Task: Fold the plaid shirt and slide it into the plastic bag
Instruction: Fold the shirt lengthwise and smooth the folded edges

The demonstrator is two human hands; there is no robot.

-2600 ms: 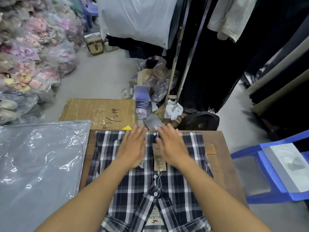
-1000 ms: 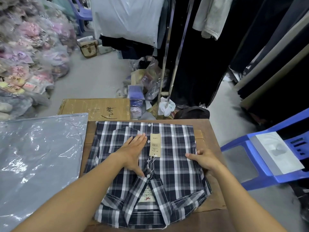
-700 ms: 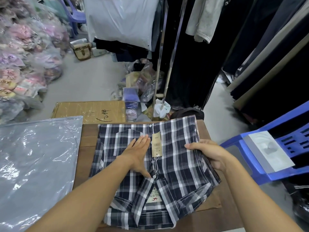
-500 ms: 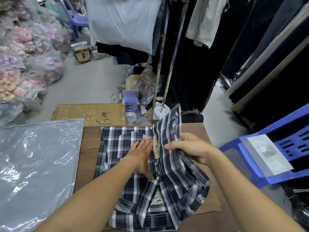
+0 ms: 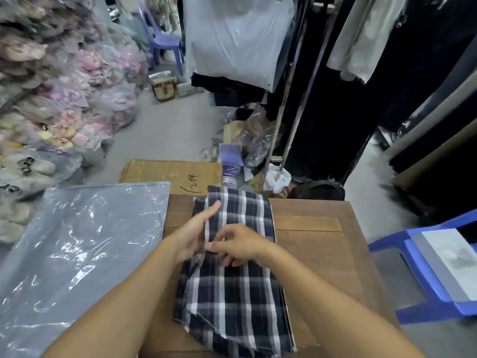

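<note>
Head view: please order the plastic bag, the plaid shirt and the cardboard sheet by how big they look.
1. plastic bag, largest
2. plaid shirt
3. cardboard sheet, smallest; it lies farther away and is partly covered, so its true size is unsure.

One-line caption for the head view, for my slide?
Both hands, left hand and right hand, press a lengthwise-folded plaid shirt on the wooden table, plastic bag alongside.

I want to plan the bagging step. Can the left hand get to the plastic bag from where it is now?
Probably yes. The left hand lies at the plaid shirt's left edge, and the plastic bag lies flat just to its left with nothing between them.
</note>
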